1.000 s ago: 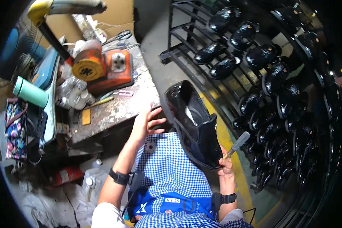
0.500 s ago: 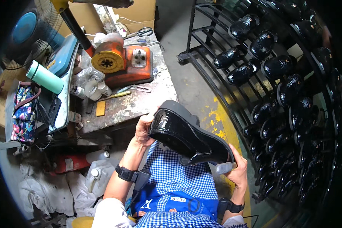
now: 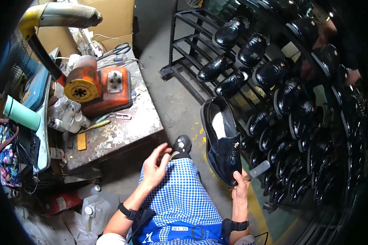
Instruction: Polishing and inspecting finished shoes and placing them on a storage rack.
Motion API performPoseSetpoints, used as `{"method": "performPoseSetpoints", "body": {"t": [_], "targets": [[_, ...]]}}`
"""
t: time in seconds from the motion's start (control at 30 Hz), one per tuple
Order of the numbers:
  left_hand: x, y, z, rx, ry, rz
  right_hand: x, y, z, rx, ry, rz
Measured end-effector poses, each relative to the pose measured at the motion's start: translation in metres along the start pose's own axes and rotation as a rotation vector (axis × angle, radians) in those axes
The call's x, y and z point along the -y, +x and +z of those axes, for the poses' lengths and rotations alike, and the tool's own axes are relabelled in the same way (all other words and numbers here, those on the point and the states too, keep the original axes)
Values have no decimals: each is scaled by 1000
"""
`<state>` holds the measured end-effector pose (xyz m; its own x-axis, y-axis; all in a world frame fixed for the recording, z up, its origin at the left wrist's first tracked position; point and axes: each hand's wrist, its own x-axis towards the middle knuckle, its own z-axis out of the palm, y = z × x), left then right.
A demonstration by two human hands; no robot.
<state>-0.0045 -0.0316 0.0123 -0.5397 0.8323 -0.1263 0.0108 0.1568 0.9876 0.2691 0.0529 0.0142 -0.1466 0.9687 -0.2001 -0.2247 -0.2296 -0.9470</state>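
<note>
My right hand grips a black, glossy slip-on shoe by its toe. The heel end points away from me, and the pale insole shows through the opening. Also in that hand, under the thumb, is a small tool with a blunt grey end that sticks out to the right; its exact kind I cannot make out. My left hand hovers above my checked apron, fingers apart and holding nothing. It is near the front edge of the worktable.
A metal rack with several shiny black shoes fills the right side, close to the held shoe. On the worktable stand an orange machine with a yellow disc, a yellow block and small bottles. A white jug sits at lower left.
My left hand has let go of the shoe and drawn away from it. My right hand has turned the shoe opening-up and carried it toward the rack. The view has shifted to the right.
</note>
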Motion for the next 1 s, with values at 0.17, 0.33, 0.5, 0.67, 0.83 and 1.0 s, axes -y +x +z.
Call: {"method": "performPoseSetpoints", "body": {"t": [0.17,0.33,0.5,0.67,0.83,1.0], "targets": [[9,-9,10,30,546,471,24,24,62,94,-3,8],[8,-7,8,14,600,439,33,64,151,287,-20,-83],[15,-4,5,-69,544,514,39,84,237,307,-43,-137],[20,-4,2,-61,556,483,42,94,287,397,-37,-163],[21,-4,-1,-26,555,470,43,102,314,366,-33,-235],[24,-3,0,-17,543,458,47,103,326,377,-37,-261]]}}
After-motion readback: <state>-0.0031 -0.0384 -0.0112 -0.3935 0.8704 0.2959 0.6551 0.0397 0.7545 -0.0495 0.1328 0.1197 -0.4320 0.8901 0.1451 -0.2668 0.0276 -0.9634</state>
